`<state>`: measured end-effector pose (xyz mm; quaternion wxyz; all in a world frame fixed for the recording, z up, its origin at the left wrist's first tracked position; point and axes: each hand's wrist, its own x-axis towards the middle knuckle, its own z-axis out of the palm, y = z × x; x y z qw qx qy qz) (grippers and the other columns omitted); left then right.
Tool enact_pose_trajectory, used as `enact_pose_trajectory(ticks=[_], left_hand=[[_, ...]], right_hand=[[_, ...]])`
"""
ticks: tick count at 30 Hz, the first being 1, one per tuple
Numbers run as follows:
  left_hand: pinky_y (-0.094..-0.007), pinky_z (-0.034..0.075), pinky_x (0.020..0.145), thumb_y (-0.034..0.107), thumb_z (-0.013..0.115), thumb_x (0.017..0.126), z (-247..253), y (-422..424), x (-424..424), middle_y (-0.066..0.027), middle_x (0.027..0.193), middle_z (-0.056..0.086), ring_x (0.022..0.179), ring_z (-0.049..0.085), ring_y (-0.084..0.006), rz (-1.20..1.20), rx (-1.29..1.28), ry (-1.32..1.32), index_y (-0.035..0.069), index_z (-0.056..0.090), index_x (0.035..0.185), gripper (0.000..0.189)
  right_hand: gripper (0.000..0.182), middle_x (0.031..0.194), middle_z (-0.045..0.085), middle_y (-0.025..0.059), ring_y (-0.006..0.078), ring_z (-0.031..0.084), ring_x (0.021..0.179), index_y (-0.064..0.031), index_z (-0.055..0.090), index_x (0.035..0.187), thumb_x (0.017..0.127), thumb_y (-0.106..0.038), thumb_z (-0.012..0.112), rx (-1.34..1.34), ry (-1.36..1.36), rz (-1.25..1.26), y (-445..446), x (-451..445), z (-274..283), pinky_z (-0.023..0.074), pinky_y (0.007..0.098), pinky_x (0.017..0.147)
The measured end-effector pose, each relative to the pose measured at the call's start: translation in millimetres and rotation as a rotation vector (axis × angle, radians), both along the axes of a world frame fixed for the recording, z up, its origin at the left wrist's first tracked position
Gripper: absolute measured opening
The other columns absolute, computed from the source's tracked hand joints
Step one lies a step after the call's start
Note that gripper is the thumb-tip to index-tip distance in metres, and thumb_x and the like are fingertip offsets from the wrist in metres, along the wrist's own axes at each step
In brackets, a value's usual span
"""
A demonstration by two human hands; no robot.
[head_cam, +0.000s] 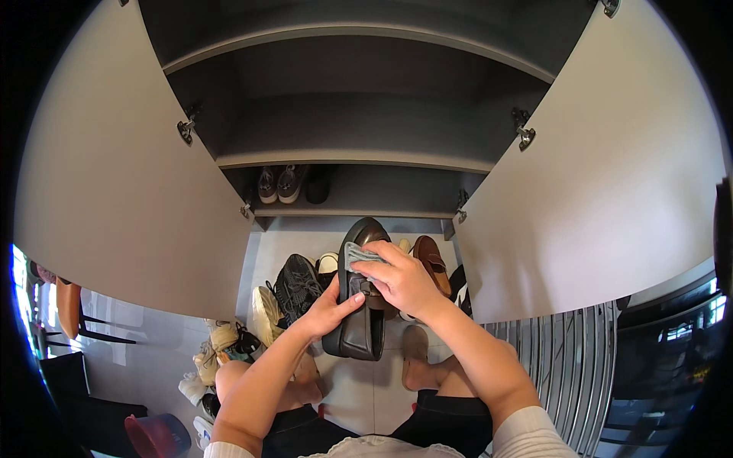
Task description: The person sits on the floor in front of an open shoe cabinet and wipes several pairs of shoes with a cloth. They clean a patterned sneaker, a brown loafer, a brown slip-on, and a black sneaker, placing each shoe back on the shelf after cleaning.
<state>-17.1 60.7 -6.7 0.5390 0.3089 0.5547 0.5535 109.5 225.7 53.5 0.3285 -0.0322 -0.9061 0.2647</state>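
A dark brown leather loafer [358, 335] is held up in front of me, its toe pointing towards the cabinet. My left hand [332, 312] grips its side, the thumb lying on the upper near the strap. In my right hand [404, 277] is a folded grey-green cloth [358, 259], pressed against the side of the loafer's upper. My right fingers cover part of the vamp and strap. Below, a black knit sneaker [298, 286] and a brown loafer [432, 264] rest on the floor on either side of the held one.
An open shoe cabinet [355, 159] faces me, its left door [131, 172] and right door [595, 172] swung wide. Lace-up shoes [288, 184] stand on its bottom shelf. More shoes [220, 343] lie at left, near a bucket [157, 435]. A metal slatted rack [564, 372] stands at right.
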Motion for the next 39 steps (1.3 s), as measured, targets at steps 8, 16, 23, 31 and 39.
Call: enact_pose_trajectory(ticks=[8, 16, 23, 31, 39], left_hand=[[-0.0379, 0.033, 0.113, 0.038, 0.069, 0.095, 16, -1, 3, -0.0072, 0.146, 0.046, 0.133, 0.043, -0.0192, -0.040, 0.026, -0.128, 0.009, 0.025, 0.155, 0.080], [-0.0354, 0.050, 0.095, 0.035, 0.071, 0.090, 15, 10, 10, -0.0083, 0.117, 0.067, 0.106, 0.063, -0.0178, 0.205, -0.076, -0.145, 0.001, 0.057, 0.129, 0.054], [-0.0361, 0.052, 0.093, 0.033, 0.064, 0.092, -2, 1, -8, -0.0113, 0.113, 0.067, 0.103, 0.065, -0.0199, 0.262, -0.022, -0.565, 0.001, 0.057, 0.124, 0.046], [-0.0350, 0.049, 0.098, 0.054, 0.052, 0.101, 14, 10, 3, -0.0111, 0.122, 0.063, 0.109, 0.063, -0.0191, 0.204, 0.002, -0.419, 0.001, 0.049, 0.134, 0.063], [-0.0379, 0.045, 0.105, 0.061, 0.039, 0.102, 3, 9, 10, -0.0133, 0.139, 0.055, 0.122, 0.057, -0.0241, 0.385, -0.109, -0.395, 0.003, 0.038, 0.147, 0.073]], right_hand=[[0.026, 0.103, 0.065, 0.0163, 0.0285, 0.065, 0.090, -0.0039, 0.071, 0.115, 0.090, 0.000, 0.064, -0.565, 0.125, -0.226, 26, -2, -6, 0.0495, 0.0300, 0.083], [0.046, 0.117, 0.060, 0.0172, 0.0330, 0.065, 0.097, -0.0067, 0.068, 0.119, 0.077, 0.012, 0.066, -0.231, 0.144, -0.079, -3, -9, 1, 0.0559, 0.0353, 0.081], [0.047, 0.114, 0.061, 0.0144, 0.0317, 0.064, 0.100, -0.0093, 0.071, 0.117, 0.074, 0.010, 0.070, -0.151, -0.045, 0.155, -16, -2, -1, 0.0545, 0.0362, 0.083], [0.048, 0.124, 0.056, 0.0169, 0.0352, 0.062, 0.107, -0.0118, 0.069, 0.120, 0.077, 0.008, 0.067, -0.155, 0.038, -0.078, -13, -15, 18, 0.0532, 0.0399, 0.086], [0.037, 0.111, 0.061, 0.0139, 0.0314, 0.064, 0.094, -0.0105, 0.074, 0.109, 0.077, 0.005, 0.064, -0.331, -0.391, 0.289, -3, 7, 25, 0.0527, 0.0368, 0.081]])
